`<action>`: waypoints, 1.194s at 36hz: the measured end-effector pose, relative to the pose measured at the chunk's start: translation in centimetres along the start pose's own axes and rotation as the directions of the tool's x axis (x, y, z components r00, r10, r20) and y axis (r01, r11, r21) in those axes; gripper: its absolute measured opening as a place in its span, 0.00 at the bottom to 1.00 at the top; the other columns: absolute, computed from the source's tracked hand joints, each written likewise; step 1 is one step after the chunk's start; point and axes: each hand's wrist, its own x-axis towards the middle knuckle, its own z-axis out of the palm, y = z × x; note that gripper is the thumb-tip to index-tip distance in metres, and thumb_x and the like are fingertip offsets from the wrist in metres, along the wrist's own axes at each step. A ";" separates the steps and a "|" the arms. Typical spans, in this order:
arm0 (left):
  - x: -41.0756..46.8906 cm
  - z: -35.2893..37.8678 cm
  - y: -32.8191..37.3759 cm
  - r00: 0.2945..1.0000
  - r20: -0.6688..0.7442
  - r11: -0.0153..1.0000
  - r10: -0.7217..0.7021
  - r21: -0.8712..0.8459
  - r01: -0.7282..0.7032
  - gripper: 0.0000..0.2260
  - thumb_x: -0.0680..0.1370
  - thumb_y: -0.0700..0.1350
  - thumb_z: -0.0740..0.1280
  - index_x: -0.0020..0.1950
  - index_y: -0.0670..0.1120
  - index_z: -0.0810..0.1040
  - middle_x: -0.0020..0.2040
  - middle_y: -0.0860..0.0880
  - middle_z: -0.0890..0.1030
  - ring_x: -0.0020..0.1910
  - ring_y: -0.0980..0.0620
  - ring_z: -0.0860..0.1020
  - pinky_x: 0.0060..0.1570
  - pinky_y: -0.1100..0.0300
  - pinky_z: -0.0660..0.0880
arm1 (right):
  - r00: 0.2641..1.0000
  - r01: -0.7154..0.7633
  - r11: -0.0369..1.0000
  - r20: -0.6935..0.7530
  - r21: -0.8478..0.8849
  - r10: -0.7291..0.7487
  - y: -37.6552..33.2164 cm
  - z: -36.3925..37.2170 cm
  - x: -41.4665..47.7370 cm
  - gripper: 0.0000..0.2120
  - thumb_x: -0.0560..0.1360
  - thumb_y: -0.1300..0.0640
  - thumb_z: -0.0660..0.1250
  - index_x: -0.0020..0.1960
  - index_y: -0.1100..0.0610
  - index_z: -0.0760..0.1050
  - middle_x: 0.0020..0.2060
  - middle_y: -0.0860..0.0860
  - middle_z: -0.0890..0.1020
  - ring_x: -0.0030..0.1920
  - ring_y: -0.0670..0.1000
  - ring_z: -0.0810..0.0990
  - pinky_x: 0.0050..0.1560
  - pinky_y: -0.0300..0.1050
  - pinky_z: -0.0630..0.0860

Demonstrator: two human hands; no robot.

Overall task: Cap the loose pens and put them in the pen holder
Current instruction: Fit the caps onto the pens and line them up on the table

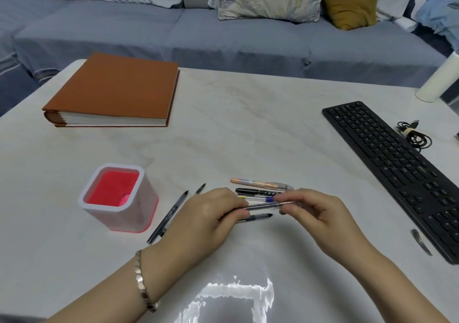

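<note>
Both hands hold one clear-barrelled pen [260, 206] level above the table. My left hand [211, 216] grips its left part; my right hand [315, 211] pinches its right end, where a clear cap seems to sit. Under it lies a dark pen [258, 217]. Behind lie a blue-capped pen [260, 199], a black marker [258, 191] and a peach highlighter [260, 183]. Two thin black pens [169, 217] [200, 189] lie left of my left hand. The red and white pen holder [119, 198] stands at the left.
A brown album [114, 94] lies at the back left. A black keyboard [395, 163] runs along the right, with a coiled cable [414, 134] and a white cylinder [439, 79] behind it. A small clear cap-like piece [421, 242] lies by the keyboard's near end. A sofa stands beyond the table.
</note>
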 end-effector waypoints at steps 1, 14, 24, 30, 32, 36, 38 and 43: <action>0.0 0.0 0.0 1.000 0.006 1.000 0.003 0.007 -0.003 0.09 0.73 0.48 0.62 0.43 0.47 0.79 0.38 0.51 0.82 0.39 0.58 0.75 0.39 0.72 0.68 | 1.000 0.011 1.000 -0.002 -0.003 -0.011 0.0 0.1 0.0 0.07 0.65 0.48 0.66 0.39 0.36 0.79 0.37 0.31 0.82 0.43 0.39 0.81 0.45 0.27 0.72; 0.4 0.8 0.2 0.967 0.134 0.973 -0.217 -0.051 0.225 0.05 0.74 0.46 0.66 0.42 0.49 0.81 0.38 0.52 0.81 0.39 0.54 0.74 0.37 0.69 0.67 | 0.998 0.052 0.989 0.054 -0.139 -0.045 2.1 0.9 -1.3 0.07 0.67 0.45 0.62 0.42 0.40 0.77 0.43 0.35 0.81 0.42 0.41 0.80 0.42 0.28 0.73; 1.5 2.6 -0.1 0.925 0.322 0.979 -0.201 0.080 0.186 0.08 0.78 0.48 0.59 0.44 0.51 0.77 0.33 0.58 0.73 0.36 0.58 0.71 0.44 0.58 0.70 | 0.995 -0.084 0.994 0.039 -0.068 0.087 4.2 -0.2 -2.2 0.09 0.71 0.55 0.66 0.39 0.39 0.77 0.36 0.35 0.81 0.40 0.40 0.79 0.41 0.26 0.71; 1.9 0.5 -3.5 0.879 0.314 0.921 -0.359 -0.033 0.388 0.15 0.76 0.46 0.62 0.28 0.52 0.73 0.26 0.55 0.75 0.27 0.60 0.69 0.33 0.67 0.65 | 0.989 -0.138 0.975 -0.083 -0.174 0.125 5.7 -3.8 -2.7 0.11 0.71 0.53 0.66 0.40 0.35 0.77 0.42 0.32 0.81 0.44 0.42 0.80 0.46 0.30 0.73; 1.7 0.0 -4.4 0.883 0.275 0.917 -0.380 -0.017 0.399 0.14 0.76 0.44 0.63 0.30 0.52 0.74 0.28 0.60 0.76 0.29 0.60 0.70 0.35 0.67 0.66 | 0.982 -0.187 0.942 -0.080 -0.279 0.172 6.8 -4.7 -3.0 0.16 0.73 0.59 0.66 0.39 0.36 0.77 0.45 0.39 0.81 0.45 0.44 0.80 0.46 0.30 0.72; 1.4 0.8 -3.2 0.911 0.247 0.941 -0.329 0.010 0.338 0.07 0.75 0.47 0.64 0.37 0.52 0.76 0.36 0.64 0.78 0.34 0.59 0.73 0.39 0.63 0.69 | 0.958 -0.287 0.873 -0.094 -0.395 0.272 8.1 -3.3 -2.5 0.08 0.74 0.56 0.63 0.50 0.48 0.79 0.41 0.45 0.75 0.41 0.40 0.74 0.43 0.28 0.66; 1.2 1.1 -2.4 0.931 0.210 0.953 -0.298 0.017 0.301 0.06 0.74 0.48 0.64 0.38 0.54 0.76 0.35 0.70 0.77 0.35 0.63 0.73 0.38 0.67 0.68 | 0.943 -0.332 0.848 -0.122 -0.413 0.310 8.5 -2.6 -2.3 0.10 0.74 0.54 0.63 0.54 0.51 0.78 0.42 0.49 0.74 0.39 0.42 0.73 0.44 0.36 0.67; 0.5 1.4 -1.9 0.952 0.108 0.957 -0.287 -0.020 0.291 0.10 0.74 0.46 0.65 0.34 0.59 0.74 0.38 0.62 0.80 0.42 0.64 0.74 0.38 0.73 0.68 | 0.881 -0.448 0.773 -0.367 -0.450 0.297 8.6 -3.7 -1.6 0.09 0.75 0.57 0.62 0.53 0.55 0.78 0.43 0.51 0.74 0.40 0.49 0.73 0.44 0.43 0.67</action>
